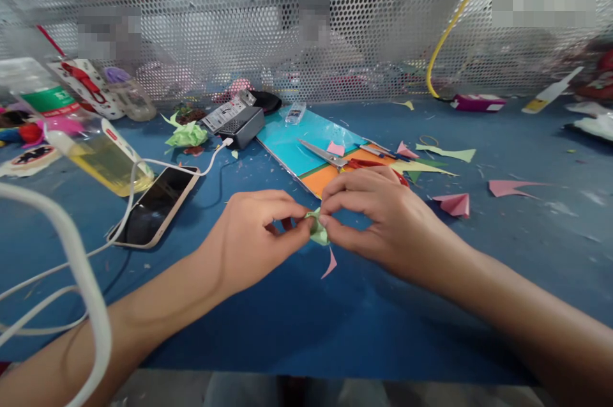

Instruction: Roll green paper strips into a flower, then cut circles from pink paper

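Observation:
A small folded piece of light green paper (318, 231) is pinched between both hands above the blue table. My left hand (265, 228) grips its left side with thumb and fingertips. On the other side, my right hand (368, 212) holds it the same way; the fingers hide part of its shape. Just below lies a pink paper scrap (330, 264). Behind my right hand are scissors (325, 154) with red handles, partly covered by the hand. They rest on sheets of coloured paper (313, 135), blue and orange.
A phone (156, 206) and a white cable (98, 305) lie to the left, near a bottle of yellow liquid (96, 158). A black box (244, 126) stands behind. Pink offcuts (454, 204) lie right. A perforated metal panel (268, 23) closes off the back.

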Demonstrator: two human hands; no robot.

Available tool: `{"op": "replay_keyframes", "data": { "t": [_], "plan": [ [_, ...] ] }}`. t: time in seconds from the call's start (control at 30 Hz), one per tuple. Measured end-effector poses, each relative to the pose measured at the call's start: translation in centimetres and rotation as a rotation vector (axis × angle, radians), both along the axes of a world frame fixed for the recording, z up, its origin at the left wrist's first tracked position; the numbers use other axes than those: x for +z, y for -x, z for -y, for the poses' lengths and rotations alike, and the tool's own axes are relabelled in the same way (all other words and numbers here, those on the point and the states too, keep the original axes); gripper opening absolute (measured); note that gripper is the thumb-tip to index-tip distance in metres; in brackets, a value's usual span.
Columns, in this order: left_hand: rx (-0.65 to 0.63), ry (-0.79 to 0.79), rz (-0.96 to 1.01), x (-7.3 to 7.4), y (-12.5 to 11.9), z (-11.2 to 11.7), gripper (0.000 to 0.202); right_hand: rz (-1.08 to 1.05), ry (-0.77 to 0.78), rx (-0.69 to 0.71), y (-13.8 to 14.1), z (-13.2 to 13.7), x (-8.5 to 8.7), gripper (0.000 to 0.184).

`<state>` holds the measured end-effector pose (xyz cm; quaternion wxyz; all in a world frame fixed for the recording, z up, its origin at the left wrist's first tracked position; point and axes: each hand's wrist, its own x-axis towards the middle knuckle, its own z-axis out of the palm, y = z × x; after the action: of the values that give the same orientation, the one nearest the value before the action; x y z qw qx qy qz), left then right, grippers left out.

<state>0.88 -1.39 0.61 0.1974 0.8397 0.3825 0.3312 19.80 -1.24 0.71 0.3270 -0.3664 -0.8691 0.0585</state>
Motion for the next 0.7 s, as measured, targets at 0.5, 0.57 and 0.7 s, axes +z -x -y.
{"op": "replay_keyframes", "data": {
  "t": [0.5,0.57,0.7],
  "plan": [
    [-0.06,0.009,-0.123,0.56,0.09,0.04,0.02,0.002,0.003,0.0,0.03,0.1,-0.04,0.014],
    [-0.062,-0.021,-0.124,0.47,0.18,-0.06,0.02,0.02,-0.017,0.022,0.04,0.14,-0.03,0.013],
    [-0.05,-0.045,-0.077,0.3,0.32,-0.28,0.016,0.04,-0.034,0.035,0.03,0.35,0.01,0.015]
  ]
}}
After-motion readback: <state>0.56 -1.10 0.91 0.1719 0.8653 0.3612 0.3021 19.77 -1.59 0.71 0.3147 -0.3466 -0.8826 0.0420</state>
